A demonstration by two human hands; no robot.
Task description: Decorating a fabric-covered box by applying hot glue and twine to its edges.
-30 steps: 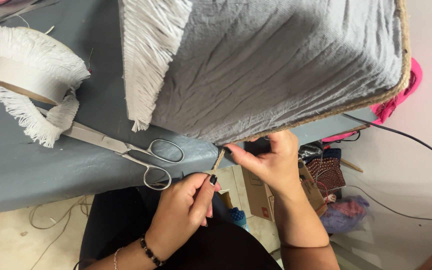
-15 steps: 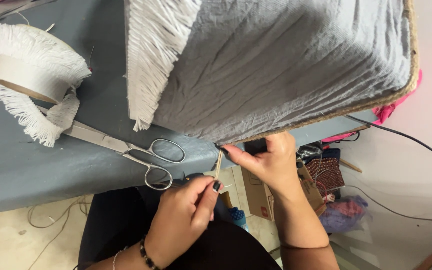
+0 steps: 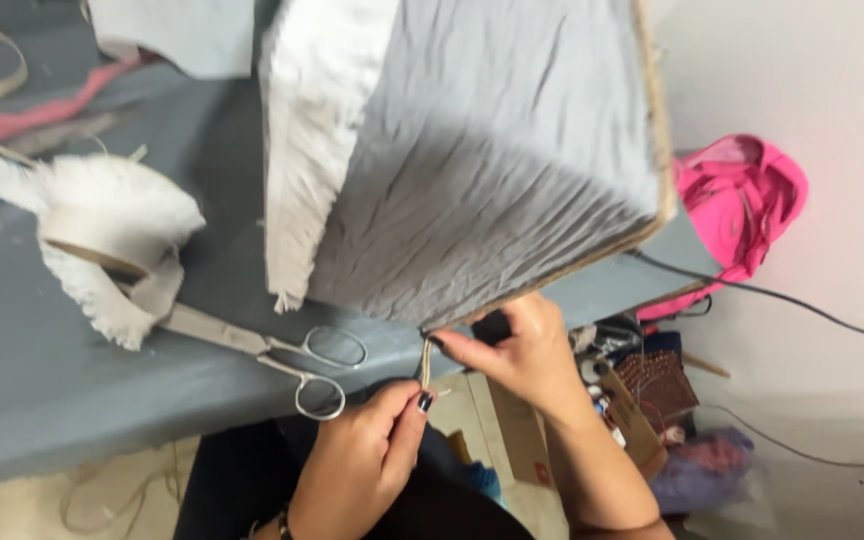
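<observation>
A large grey fabric-covered shade stands on the grey table, with white fringe down its left edge and tan braid trim along its right and lower edges. My right hand presses the lower corner of the shade where the trim ends. My left hand pinches the loose tail of the tan braid just below that corner. Both hands sit at the table's front edge.
Metal scissors lie on the table left of my hands. A roll of white fringe rests further left. Pink cloth and a black cable are at the right; a box of clutter sits below.
The view has shifted, so the shade sits lower and more to the right in frame. My hands stay at the same corner, still gripping the braid tail.
</observation>
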